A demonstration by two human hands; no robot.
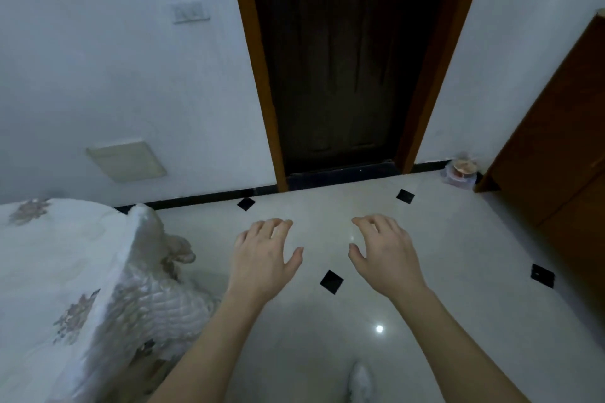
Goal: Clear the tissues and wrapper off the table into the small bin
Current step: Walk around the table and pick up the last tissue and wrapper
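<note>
Left hand [265, 258] and right hand [386, 255] are held out palm-down over the floor [458, 271], fingers loosely spread and slightly curled, nothing gripped in either. No tissues, wrapper or table are seen in the head view, so their location cannot be told from here. What is judged to be the small bin [460, 170], a little container with a clear liner and something pale inside, is seen on the floor in the far right corner, between the door frame and the wooden cabinet [556, 141], close against the skirting. Handling, as a judgement: tissues are expected to be very light, soft and crushable, so a loose pinch or whole-hand scoop should be enough, and several can be bunched in one grab. The wrapper is expected to be thin, light and probably slick, so it is better pinched at a crease or edge than pressed flat. Drift on release is likely, so drops are best made low over the bin mouth. Room: open tiled floor is available ahead and to the right. The bed [65, 271] corner, quilted cover hanging down, sits close beside the left forearm. The dark door [343, 59] straight ahead looks shut. The approach to the bin is narrowed on the right by the cabinet edge.
</note>
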